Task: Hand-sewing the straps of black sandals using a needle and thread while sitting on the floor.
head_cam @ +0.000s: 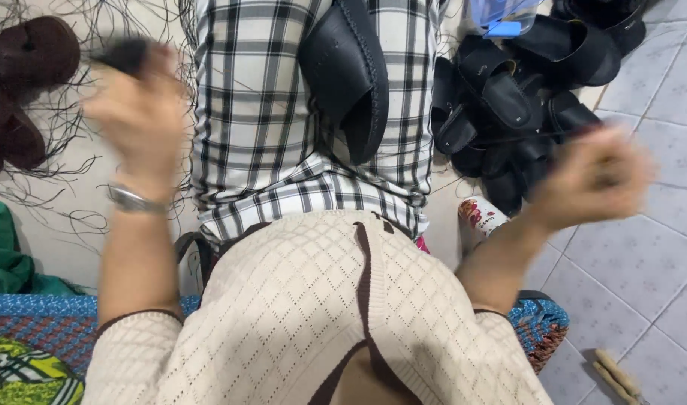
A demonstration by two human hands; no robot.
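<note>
Head view: a black sandal [348,75] lies sole-up on the person's checked-cloth lap [253,112], at the far middle of it, its open strap end toward the far edge. Neither hand touches it.

Handling, as a judgement: the sandal looks light, with a stiff moulded sole and a softer, flexible strap; the stitched rim appears to give the best purchase, and a pinch at the sole edge should hold it better than the smooth upper.

Left hand [137,94]: raised at the left edge of the lap, wrist cocked back, a metal bracelet [133,199] on the wrist. Fingers are curled around a small dark object [122,54]; motion blur hides what it is.

Right hand [594,176]: raised off the right edge of the lap, over the tiled floor [658,255], forearm angled outward. Fingers look bunched together, but blur prevents telling whether they are closed on anything.

Surroundings: a pile of black sandals [508,112] sits on the floor just right of the lap; loose dark threads [66,127] spread on the left; a brown item [21,82] is at the far-left corner.
</note>
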